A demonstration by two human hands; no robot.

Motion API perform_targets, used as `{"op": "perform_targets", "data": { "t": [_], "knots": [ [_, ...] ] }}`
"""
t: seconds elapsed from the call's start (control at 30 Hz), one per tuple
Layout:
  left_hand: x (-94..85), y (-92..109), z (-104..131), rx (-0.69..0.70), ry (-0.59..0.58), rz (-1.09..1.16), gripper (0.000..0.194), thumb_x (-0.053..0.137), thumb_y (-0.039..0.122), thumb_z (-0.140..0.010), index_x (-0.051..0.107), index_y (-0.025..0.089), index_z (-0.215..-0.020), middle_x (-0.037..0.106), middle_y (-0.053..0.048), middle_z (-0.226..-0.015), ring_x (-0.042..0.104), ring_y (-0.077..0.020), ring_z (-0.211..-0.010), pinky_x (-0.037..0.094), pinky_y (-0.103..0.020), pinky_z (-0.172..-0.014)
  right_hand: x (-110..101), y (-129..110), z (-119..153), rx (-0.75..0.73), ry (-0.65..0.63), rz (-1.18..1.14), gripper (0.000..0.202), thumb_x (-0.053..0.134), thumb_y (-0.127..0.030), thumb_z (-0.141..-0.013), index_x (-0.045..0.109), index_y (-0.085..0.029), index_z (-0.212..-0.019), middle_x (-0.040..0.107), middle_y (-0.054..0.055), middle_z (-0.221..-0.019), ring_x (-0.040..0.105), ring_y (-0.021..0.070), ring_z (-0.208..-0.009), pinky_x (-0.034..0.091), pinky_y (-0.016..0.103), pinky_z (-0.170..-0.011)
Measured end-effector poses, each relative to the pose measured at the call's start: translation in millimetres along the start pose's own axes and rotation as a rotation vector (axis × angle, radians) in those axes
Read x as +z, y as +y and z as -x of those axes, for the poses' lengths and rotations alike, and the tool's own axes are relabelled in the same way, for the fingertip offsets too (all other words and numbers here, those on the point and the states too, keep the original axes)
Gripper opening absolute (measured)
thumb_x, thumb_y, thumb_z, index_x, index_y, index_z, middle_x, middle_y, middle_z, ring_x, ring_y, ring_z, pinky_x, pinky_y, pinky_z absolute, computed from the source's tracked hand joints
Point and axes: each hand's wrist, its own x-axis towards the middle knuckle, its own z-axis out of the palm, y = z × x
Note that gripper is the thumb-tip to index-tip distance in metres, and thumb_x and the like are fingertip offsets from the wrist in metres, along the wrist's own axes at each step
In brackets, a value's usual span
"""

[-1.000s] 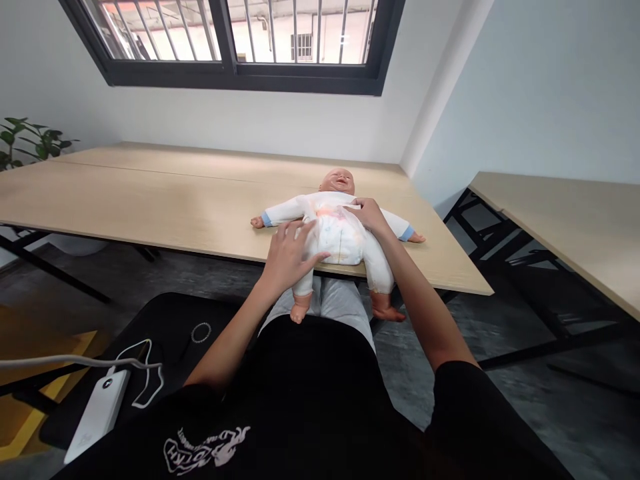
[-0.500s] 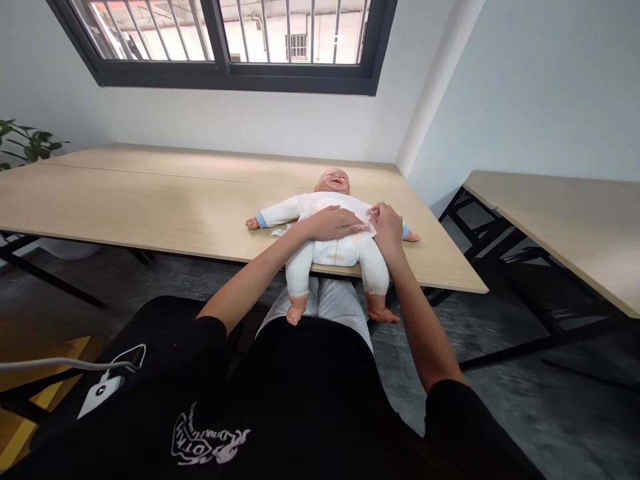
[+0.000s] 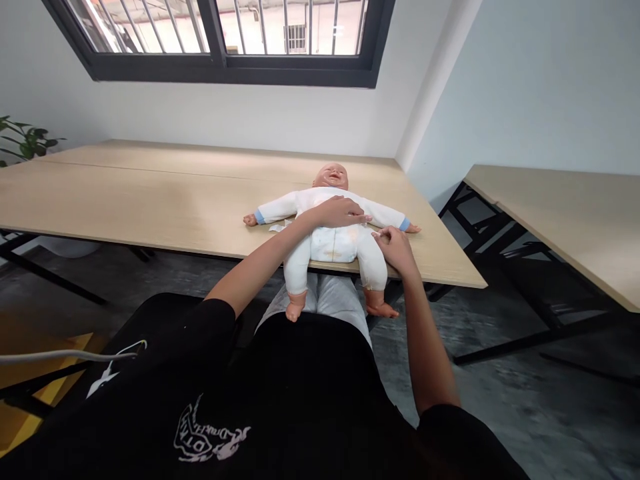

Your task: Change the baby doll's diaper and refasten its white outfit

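A baby doll [image 3: 331, 177] in a white outfit with blue cuffs lies on its back at the table's front edge, its legs hanging over. A patterned diaper [image 3: 333, 245] is around its hips. My left hand [image 3: 344, 212] lies flat on the doll's belly, fingers stretched toward the right. Beside the doll's hip on the right, my right hand [image 3: 395, 248] has its thumb and forefinger pinched on a small pale piece that looks like the diaper's side tab. A white tab [image 3: 278, 227] sticks out at the doll's other side.
The doll rests on a long wooden table [image 3: 175, 200] under a barred window [image 3: 295, 33]. Another table [image 3: 560, 220] stands to the right. A chair [image 3: 165, 313] with a cable is at the lower left, and a plant [image 3: 33, 141] at the far left.
My right hand has moved down and away from the belly to beside the hip, drawing the pale piece outward. My left hand has shifted slightly up the belly. The camera view has shifted slightly.
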Motion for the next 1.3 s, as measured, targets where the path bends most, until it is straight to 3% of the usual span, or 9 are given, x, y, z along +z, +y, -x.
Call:
{"op": "perform_targets", "data": {
  "t": [0.13, 0.27, 0.43, 0.57, 0.7, 0.97, 1.1, 1.3],
  "knots": [
    [3.0, -1.5, 1.5, -0.014, 0.053, -0.031, 0.050, 0.039, 0.053, -0.103, 0.072, 0.016, -0.096, 0.071, -0.010, -0.107, 0.061, -0.0222, -0.098, 0.038, -0.031, -0.087, 0.0, -3.7, -0.3, 0.075, -0.035, -0.330, 0.044, 0.066, -0.059, -0.076, 0.051, -0.024, -0.099, 0.067, 0.007, -0.090, 0.067, 0.0279, -0.088, 0.056, 0.048, -0.087],
    [3.5, 1.4, -2.9, -0.048, 0.041, -0.058, 0.037, 0.047, 0.045, -0.099, 0.069, 0.014, -0.093, 0.068, -0.011, -0.109, 0.061, -0.0231, -0.097, 0.039, -0.032, -0.085, 1.9, -2.8, -1.5, 0.101, 0.021, -0.357, 0.061, 0.074, -0.053, -0.067, 0.050, -0.023, -0.114, 0.065, 0.007, -0.100, 0.067, 0.0255, -0.088, 0.056, 0.050, -0.092],
    [0.1, 11.2, -15.7, -0.117, -0.059, -0.056, 0.021, 0.059, 0.033, -0.089, 0.067, 0.016, -0.098, 0.071, -0.008, -0.102, 0.063, -0.0256, -0.099, 0.040, -0.036, -0.092, 5.5, -6.9, -1.8, 0.172, 0.104, -0.449, 0.052, 0.072, -0.045, -0.067, 0.049, -0.024, -0.110, 0.062, 0.006, -0.098, 0.067, 0.0236, -0.085, 0.062, 0.049, -0.086],
    [-0.1, 14.6, -27.7, -0.081, -0.166, 0.020, 0.031, 0.059, 0.022, -0.084, 0.069, 0.018, -0.113, 0.073, -0.006, -0.115, 0.064, -0.0249, -0.107, 0.040, -0.035, -0.096, 9.8, -14.1, -2.1, 0.285, 0.096, -0.626, 0.048, 0.071, -0.044, -0.068, 0.050, -0.026, -0.107, 0.064, 0.005, -0.104, 0.069, 0.0211, -0.087, 0.065, 0.043, -0.082],
    [4.9, 15.2, -38.0, -0.133, -0.184, 0.040, 0.027, 0.065, 0.027, -0.081, 0.072, 0.017, -0.105, 0.073, -0.007, -0.116, 0.064, -0.0250, -0.109, 0.042, -0.032, -0.092, 16.3, -21.2, -1.0, 0.347, 0.074, -0.785, 0.049, 0.069, -0.046, -0.069, 0.048, -0.027, -0.109, 0.067, 0.004, -0.104, 0.071, 0.0195, -0.090, 0.064, 0.039, -0.090],
    [12.3, 12.4, -41.8, -0.131, -0.138, 0.024, 0.035, 0.068, 0.028, -0.081, 0.072, 0.018, -0.115, 0.073, -0.006, -0.116, 0.064, -0.0233, -0.108, 0.042, -0.034, -0.099, 26.3, -22.0, -1.3, 0.287, 0.216, -0.680, 0.053, 0.071, -0.043, -0.066, 0.048, -0.025, -0.111, 0.060, 0.013, -0.129, 0.069, 0.0268, -0.114, 0.062, 0.044, -0.097],
    [18.9, 3.3, -43.8, -0.120, -0.075, 0.075, 0.025, 0.063, 0.022, -0.078, 0.073, 0.016, -0.100, 0.074, -0.005, -0.106, 0.064, -0.0224, -0.106, 0.043, -0.033, -0.099, 25.3, -22.8, -1.8, 0.261, 0.171, -0.638, 0.052, 0.068, -0.035, -0.064, 0.050, -0.024, -0.112, 0.064, 0.014, -0.129, 0.068, 0.0267, -0.116, 0.060, 0.047, -0.102],
    [24.6, -9.0, -45.7, -0.015, -0.018, 0.283, 0.032, 0.060, 0.015, -0.067, 0.071, 0.013, -0.097, 0.072, -0.007, -0.101, 0.064, -0.0219, -0.102, 0.047, -0.034, -0.097, 24.5, -31.4, 0.7, 0.211, 0.059, -0.596, 0.042, 0.060, -0.035, -0.069, 0.055, -0.022, -0.109, 0.072, 0.015, -0.120, 0.069, 0.0267, -0.116, 0.054, 0.047, -0.110]
  ]
}}
